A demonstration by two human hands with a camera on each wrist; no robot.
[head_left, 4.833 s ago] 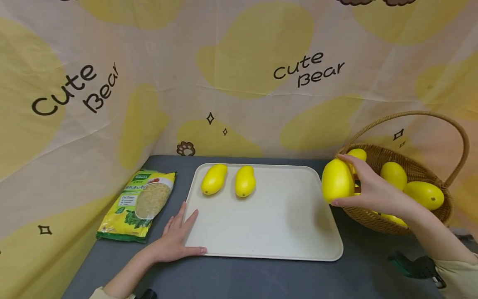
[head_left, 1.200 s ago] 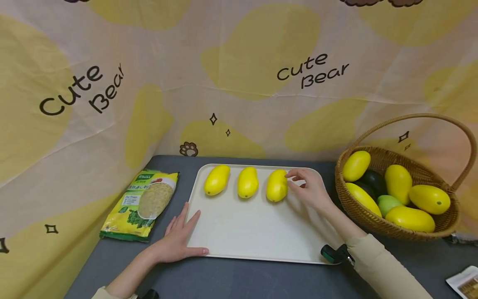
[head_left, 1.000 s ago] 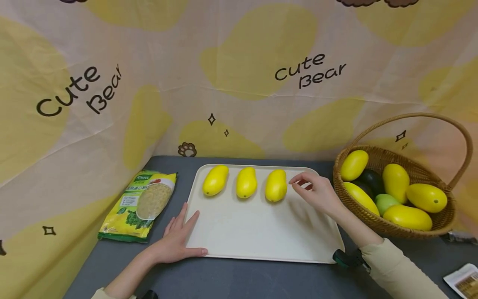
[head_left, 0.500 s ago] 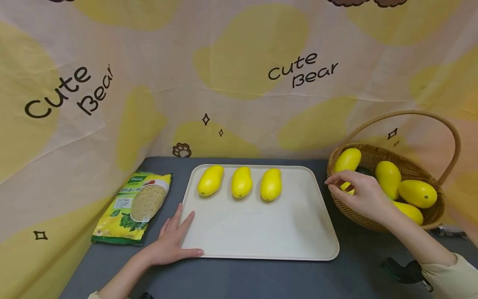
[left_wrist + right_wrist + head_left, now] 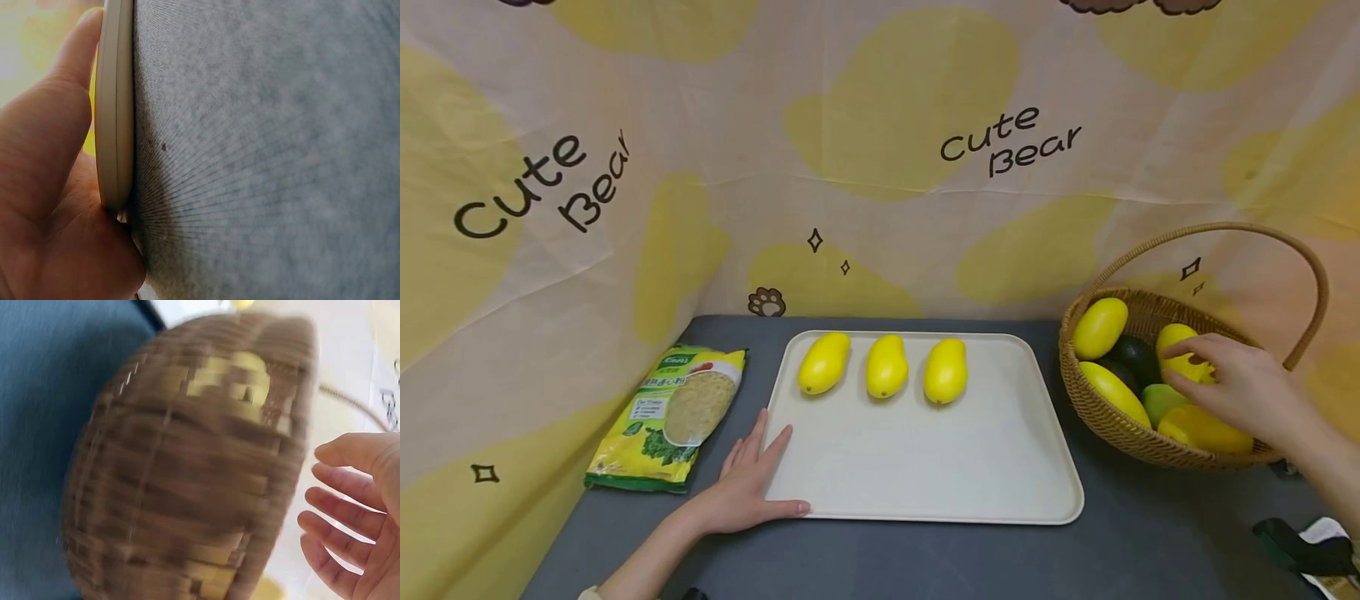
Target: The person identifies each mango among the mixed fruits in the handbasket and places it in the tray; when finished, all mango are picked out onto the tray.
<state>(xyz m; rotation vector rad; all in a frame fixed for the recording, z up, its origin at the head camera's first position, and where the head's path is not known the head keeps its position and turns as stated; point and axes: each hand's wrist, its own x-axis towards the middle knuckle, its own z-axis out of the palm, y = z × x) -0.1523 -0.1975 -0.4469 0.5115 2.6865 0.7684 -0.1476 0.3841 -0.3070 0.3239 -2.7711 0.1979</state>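
My left hand (image 5: 741,496) rests with straight, spread fingers at the left front corner of a cream tray (image 5: 917,467). In the left wrist view the thumb lies along the tray rim (image 5: 114,125). Three yellow mangoes (image 5: 824,363) lie in a row along the tray's back left part. My right hand (image 5: 1243,383) hovers over the right side of a wicker basket (image 5: 1138,437), fingers loosely bent and holding nothing. Below it are yellow mangoes (image 5: 1198,429), partly hidden by the hand. The right wrist view shows the fingers (image 5: 340,512) apart, beside the blurred basket wall.
Also in the basket are more mangoes (image 5: 1101,327), a green fruit (image 5: 1161,402) and dark oval fruits (image 5: 1135,358). Its handle (image 5: 1225,227) arches above. A yellow-green food packet (image 5: 670,417) lies left of the tray. A patterned cloth (image 5: 880,150) hangs behind the table.
A third mango has come to lie on the tray beside the other two. My right hand has let go of it and moved right, over the basket. The left hand stays at the tray.
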